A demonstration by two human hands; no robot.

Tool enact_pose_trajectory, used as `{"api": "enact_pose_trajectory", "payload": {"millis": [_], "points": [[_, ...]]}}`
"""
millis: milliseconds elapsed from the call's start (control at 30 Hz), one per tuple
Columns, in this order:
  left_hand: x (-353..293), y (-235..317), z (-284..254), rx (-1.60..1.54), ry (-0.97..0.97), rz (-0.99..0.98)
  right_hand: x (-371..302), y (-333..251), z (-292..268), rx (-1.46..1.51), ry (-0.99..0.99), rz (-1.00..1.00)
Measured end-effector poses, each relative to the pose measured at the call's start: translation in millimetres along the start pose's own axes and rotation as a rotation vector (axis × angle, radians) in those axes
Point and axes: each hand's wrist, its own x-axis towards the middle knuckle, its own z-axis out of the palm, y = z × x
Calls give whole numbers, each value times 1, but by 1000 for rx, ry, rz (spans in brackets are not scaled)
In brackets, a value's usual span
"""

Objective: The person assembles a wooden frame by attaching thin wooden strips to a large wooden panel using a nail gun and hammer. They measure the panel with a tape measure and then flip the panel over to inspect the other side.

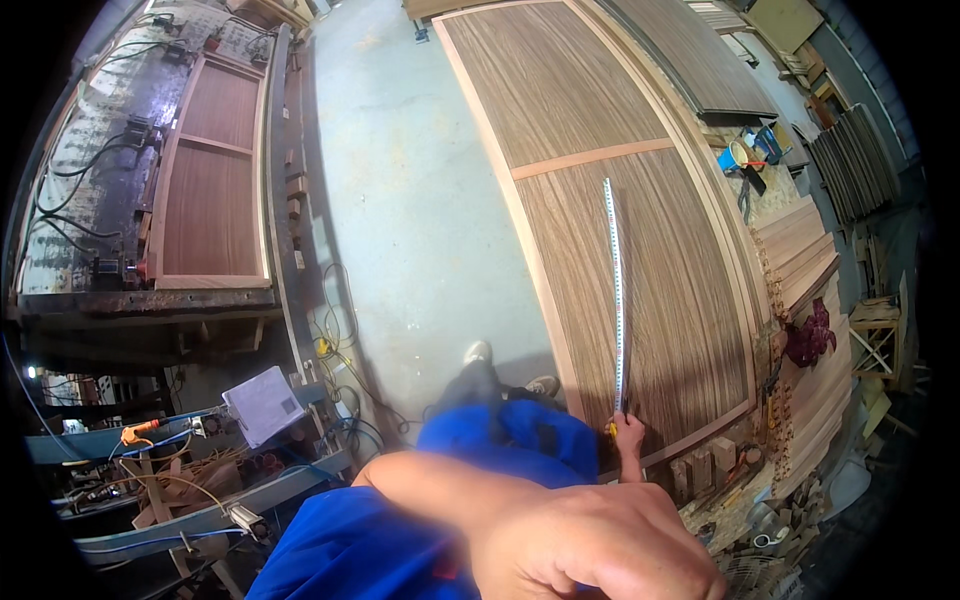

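A large wood-veneer door panel [580, 80] with a pale frame lies flat on the right. A white tape measure blade [617, 290] runs lengthwise over its lower half. My right hand [628, 436] grips the tape measure's yellow case at the panel's near edge. My left hand [600, 550] is close to the camera at the bottom, with its fingers curled. Its underside is cut off by the frame. My left forearm crosses over my blue clothing [350, 550].
A second reddish door [210, 170] lies on a bench at left. Cables [335, 345] trail on the concrete floor [410, 200]. Stacked wood strips [810, 260], small blocks [710, 465] and a blue bucket [733, 156] are at right. A white box [265, 400] sits on cluttered machinery.
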Motion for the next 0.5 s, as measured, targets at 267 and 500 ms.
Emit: {"api": "enact_pose_trajectory", "payload": {"millis": [267, 500], "points": [[1, 1, -4, 14, -9, -8, -4, -7, 2, -3, 4, 21], [2, 2, -6, 1, -25, -28, -11, -19, 3, -18, 18, 54]]}}
